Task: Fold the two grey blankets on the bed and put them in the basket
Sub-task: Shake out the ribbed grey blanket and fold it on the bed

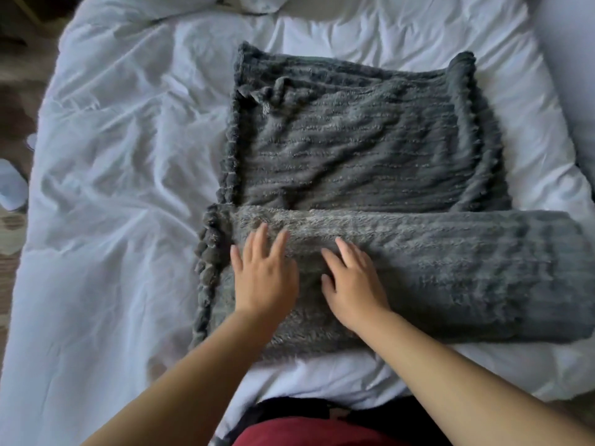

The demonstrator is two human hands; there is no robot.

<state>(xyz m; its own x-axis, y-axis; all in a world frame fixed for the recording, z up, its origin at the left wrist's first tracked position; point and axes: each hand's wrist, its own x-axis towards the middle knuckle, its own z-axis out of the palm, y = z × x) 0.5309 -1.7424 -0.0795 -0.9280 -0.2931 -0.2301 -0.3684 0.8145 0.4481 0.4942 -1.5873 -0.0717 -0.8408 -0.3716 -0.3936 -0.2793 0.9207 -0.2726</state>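
both hands, left hand point(264, 278) and right hand point(352, 286), are lying flat and open, gripping nothing, on the folded grey blanket point(418, 268); its long axis is running sideways on the bed point(112, 188), extending further rightward, nearer the right hand.

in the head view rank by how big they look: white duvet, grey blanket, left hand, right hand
1. white duvet
2. grey blanket
3. left hand and right hand: look alike, not ranked.

Folded blanket point(450, 278) lies before spread blanket point(363, 146); both on bed point(106, 188).
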